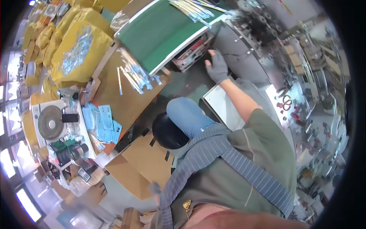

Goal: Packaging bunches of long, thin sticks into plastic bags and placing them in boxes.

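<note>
My right hand (217, 68), in a grey glove with bare fingertips, reaches forward beside the end of the green conveyor belt (160, 36). Its fingers are apart and nothing shows in them. Close to its fingertips, below the belt, is a stack of flat reddish and white things (190, 53) that I cannot make out. My left hand (154, 187), gloved in grey too, hangs low at my side by an open cardboard box (141, 168). It is small and blurred, so its fingers cannot be read.
Slim wrapped sticks (133, 72) lie piled on a brown table (114, 91), with blue printed packets (103, 122) nearby. More sticks (196, 11) rest on the belt. Machinery (263, 23) lines the right; yellow sacks (72, 49) and a fan (51, 122) stand left. A black stool (167, 131) is beside my leg.
</note>
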